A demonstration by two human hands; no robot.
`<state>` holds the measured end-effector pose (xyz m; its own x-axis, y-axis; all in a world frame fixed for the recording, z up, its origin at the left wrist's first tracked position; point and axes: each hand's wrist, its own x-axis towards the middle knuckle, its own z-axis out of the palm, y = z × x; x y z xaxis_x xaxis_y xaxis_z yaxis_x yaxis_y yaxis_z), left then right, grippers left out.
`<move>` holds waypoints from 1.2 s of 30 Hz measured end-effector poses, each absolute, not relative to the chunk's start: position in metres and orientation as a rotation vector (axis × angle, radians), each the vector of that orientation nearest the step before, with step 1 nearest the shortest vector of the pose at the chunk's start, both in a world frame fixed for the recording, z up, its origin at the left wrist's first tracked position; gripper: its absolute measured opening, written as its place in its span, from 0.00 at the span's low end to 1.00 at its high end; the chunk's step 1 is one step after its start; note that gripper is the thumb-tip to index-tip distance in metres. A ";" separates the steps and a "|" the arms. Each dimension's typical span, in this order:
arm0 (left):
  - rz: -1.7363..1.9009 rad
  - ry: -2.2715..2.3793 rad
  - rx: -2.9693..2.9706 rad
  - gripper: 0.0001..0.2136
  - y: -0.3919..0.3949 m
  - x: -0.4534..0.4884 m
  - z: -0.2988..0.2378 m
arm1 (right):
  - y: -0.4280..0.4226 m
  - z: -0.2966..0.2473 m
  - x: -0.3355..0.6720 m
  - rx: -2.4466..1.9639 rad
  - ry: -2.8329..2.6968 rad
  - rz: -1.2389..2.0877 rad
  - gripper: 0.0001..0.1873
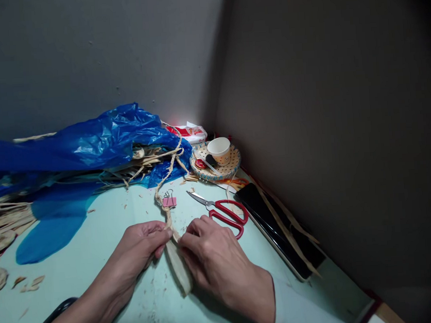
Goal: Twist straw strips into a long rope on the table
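A braided cord of pale dried plant fibre (169, 171) runs from the back of the table down to my hands. My left hand (143, 244) pinches its near end between thumb and fingers. Just to the right, my right hand (217, 259) is closed on a fibre strand of the same cord; its fingertips are partly hidden. A broad, flat pale strip (178, 268) hangs from the pinch toward me, between the hands. A pink binder clip (170, 202) sits beside the cord, a little beyond my fingers. Red-handled scissors (222, 210) lie beyond my right hand, blades pointing left.
A blue plastic bag (100, 139) with dried stalks lies along the wall. A woven tray (216, 175) carries a paper cup (219, 150). At right is a black phone-like slab (278, 230) with fibre strips across it. Flat dried pieces (3, 223) lie at left.
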<state>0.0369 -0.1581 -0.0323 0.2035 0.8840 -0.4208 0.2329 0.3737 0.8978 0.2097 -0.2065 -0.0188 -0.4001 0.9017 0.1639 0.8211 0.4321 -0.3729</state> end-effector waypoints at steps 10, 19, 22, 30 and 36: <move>0.605 1.280 1.115 0.16 -0.157 0.035 -0.031 | -0.197 -0.017 0.209 -1.593 -2.054 0.781 0.09; 0.671 1.302 1.133 0.15 -0.163 0.040 -0.026 | -0.197 -0.019 0.208 -1.666 -2.200 0.466 0.08; 0.685 1.356 1.122 0.16 -0.164 0.043 -0.026 | -0.198 -0.024 0.207 -1.671 -2.261 0.209 0.07; 0.718 1.274 1.107 0.18 -0.166 0.041 -0.028 | -0.210 -0.018 0.195 -1.476 -2.358 -0.242 0.08; 0.759 1.285 1.132 0.15 -0.167 0.045 -0.034 | -0.220 -0.019 0.170 -1.367 -2.477 -0.526 0.16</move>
